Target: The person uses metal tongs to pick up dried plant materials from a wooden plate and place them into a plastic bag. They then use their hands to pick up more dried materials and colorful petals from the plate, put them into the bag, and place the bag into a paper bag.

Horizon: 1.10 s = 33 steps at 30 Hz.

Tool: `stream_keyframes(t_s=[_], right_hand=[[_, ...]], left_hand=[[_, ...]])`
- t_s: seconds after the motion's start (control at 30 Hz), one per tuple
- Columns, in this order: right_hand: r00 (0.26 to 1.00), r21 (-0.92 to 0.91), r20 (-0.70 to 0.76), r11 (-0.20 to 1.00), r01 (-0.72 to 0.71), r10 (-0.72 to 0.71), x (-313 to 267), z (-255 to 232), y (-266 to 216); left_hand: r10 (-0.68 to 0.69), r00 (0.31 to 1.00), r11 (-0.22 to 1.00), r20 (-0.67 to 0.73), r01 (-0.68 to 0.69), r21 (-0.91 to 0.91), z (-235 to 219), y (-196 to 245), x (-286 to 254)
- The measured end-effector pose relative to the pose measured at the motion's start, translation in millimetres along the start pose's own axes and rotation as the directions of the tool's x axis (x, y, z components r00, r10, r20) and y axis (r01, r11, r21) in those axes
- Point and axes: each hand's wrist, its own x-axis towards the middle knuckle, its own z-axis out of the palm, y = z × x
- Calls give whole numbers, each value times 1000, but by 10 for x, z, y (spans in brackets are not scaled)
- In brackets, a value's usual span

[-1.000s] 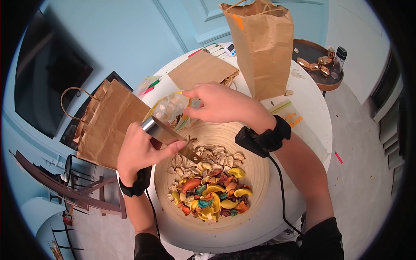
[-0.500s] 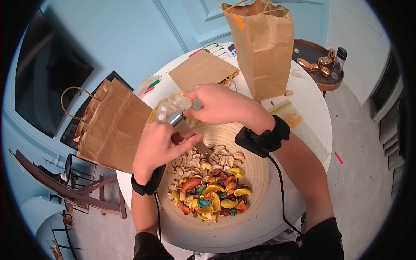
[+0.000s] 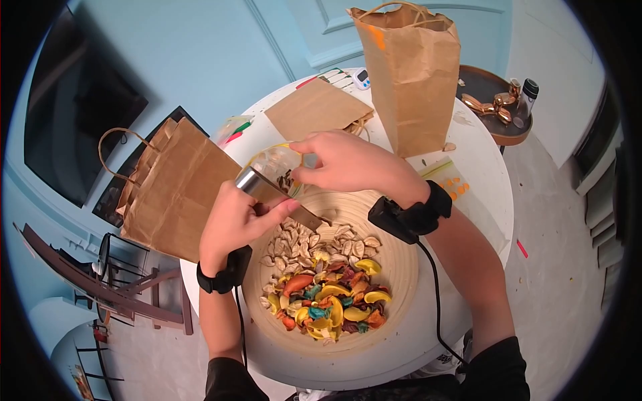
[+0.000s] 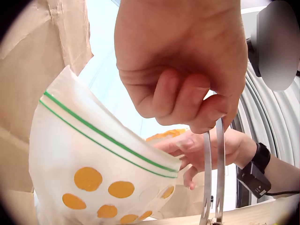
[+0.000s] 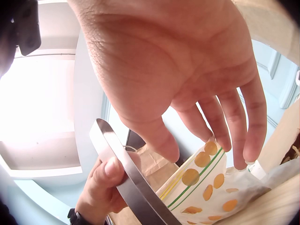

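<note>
My left hand [image 3: 233, 224] holds steel tongs [image 3: 275, 199] between thumb and curled fingers. The tongs' tips point down over the far part of a round pale wooden bowl [image 3: 400, 254], with a small dark piece beside them. Pale dried pods [image 3: 291, 240] lie there; nearer me is a heap of yellow, orange, red and teal dried petals [image 3: 331, 304]. My right hand [image 3: 354, 164] is at the mouth of an upright zip bag [image 4: 101, 152] printed with orange dots. Its fairly straight fingers touch the bag's rim, thumb apart. Dark brown bits show inside the bag.
A brown paper bag [image 3: 180, 190] leans at the left, and a tall one [image 3: 418, 93] stands behind the bowl. Another lies flat [image 3: 314, 107] at the back, near a small white timer [image 3: 362, 79]. A second orange-dotted zip bag [image 3: 461, 200] lies at the right.
The tongs move right toward the zip bag, then draw slightly back, their tips farther forward over the bowl. A dark piece now shows by the tips. My right hand stays at the bag's rim.
</note>
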Motion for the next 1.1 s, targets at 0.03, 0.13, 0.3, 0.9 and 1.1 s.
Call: stream_keyframes(t_s=[0.03,0.13,0.3,0.9,1.1], right_hand=[[1000,14,-22,1000,5,-5,1,6,5],[999,24,1,999,-34,33,-12,-17,-26],[998,47,13,997,-61,60,-24,-35,-20],[1000,39,-3,999,-28,28,-10,-62,32],[999,26,-30,999,-34,35,-23,-80,1]], left_hand=[[0,999,998,-36,-2,-56,-58,114,-5],[30,992,983,-121,-51,-175,-144,89,-60],[-166,939,960,-302,84,-268,-373,150,-238],[-94,986,994,-136,85,-65,-583,280,-333],[-184,969,964,166,144,223,-586,413,-244]])
